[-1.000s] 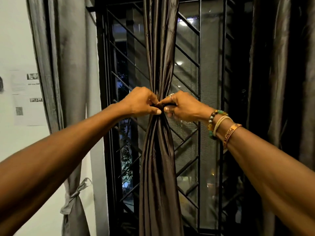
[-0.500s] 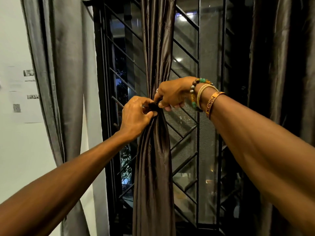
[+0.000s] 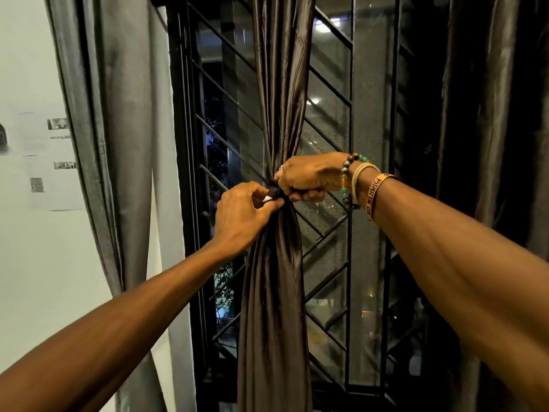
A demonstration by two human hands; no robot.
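Head view, the only view supplied. The dark curtain (image 3: 276, 114) hangs at the centre of the frame in front of the window grille (image 3: 329, 230), gathered into 1 narrow waist at about mid-height and flaring again below it. A tie band (image 3: 274, 192), dark with a pale patch on its end, crosses that waist, and both hands meet on it. The left hand (image 3: 240, 215) comes up from below left with the forearm rising steeply, wrist straight and the back of the hand toward the camera. Its fingers are curled tight, and the thumb and fingertips pinch the near end of the tie band against the fabric. The right hand (image 3: 312, 178) comes in from the right at a slightly higher level, knuckles up and wrist nearly level. Its fingers are folded under into a closed grip on the other part of the band, where it leaves the waist. A ring (image 3: 281, 168) shows on 1 finger and 3 bracelets (image 3: 362, 185) sit at the wrist. In my judgement the hands hold the 2 ends in opposition so that the band stays taut round the bundle while it is fastened. The fastening itself is hidden under the fingers, so I cannot tell whether it is closed. A grey curtain (image 3: 118, 144) hangs at the left beside a wall carrying printed papers (image 3: 50, 162), and a second dark curtain (image 3: 490, 114) hangs at the right.
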